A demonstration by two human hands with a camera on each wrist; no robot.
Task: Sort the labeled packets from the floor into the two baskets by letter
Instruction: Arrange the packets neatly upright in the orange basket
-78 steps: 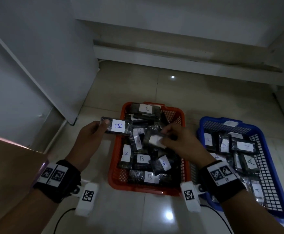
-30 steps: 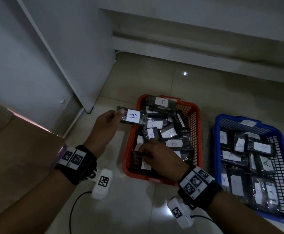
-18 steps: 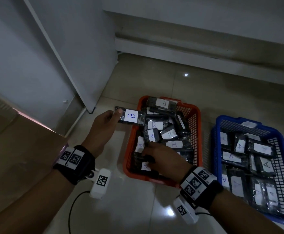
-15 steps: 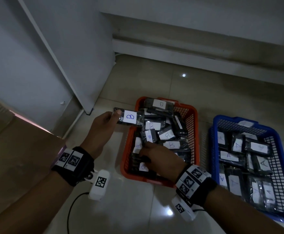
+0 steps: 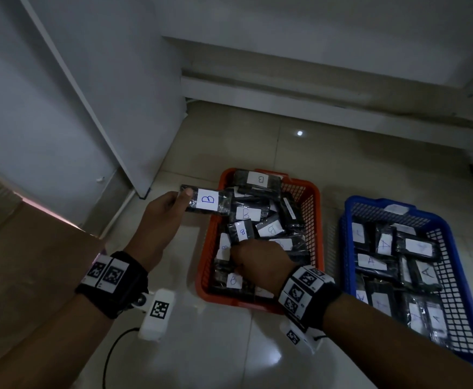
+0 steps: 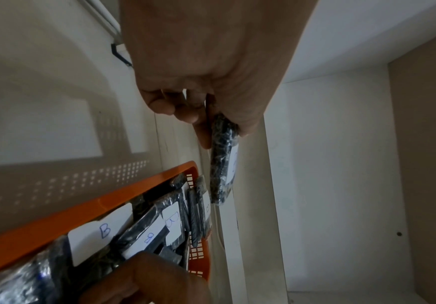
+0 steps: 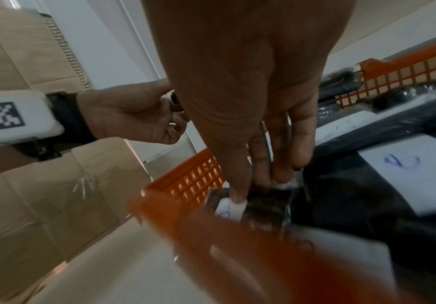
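My left hand point(image 5: 183, 196) pinches a dark packet labeled B point(image 5: 207, 200) by its end, holding it level over the far left corner of the orange basket point(image 5: 315, 209). The left wrist view shows the same packet point(image 6: 220, 164) edge-on between thumb and fingers. My right hand point(image 5: 257, 262) is down inside the orange basket, and its straight fingers point(image 7: 260, 176) press among the B packets point(image 5: 246, 213) piled there. The blue basket point(image 5: 347, 248) to the right holds several packets labeled A point(image 5: 371, 261).
A cardboard box point(image 5: 19, 262) stands close on the left. A white cabinet panel point(image 5: 103, 94) rises behind it, and a low wall ledge point(image 5: 314, 88) runs across the back. A black cable point(image 5: 111, 349) trails on the glossy tile floor near my left wrist.
My right hand has dropped from above the orange basket into its near left part and shifted slightly among the packets. My left hand still holds the B packet in the same spot.
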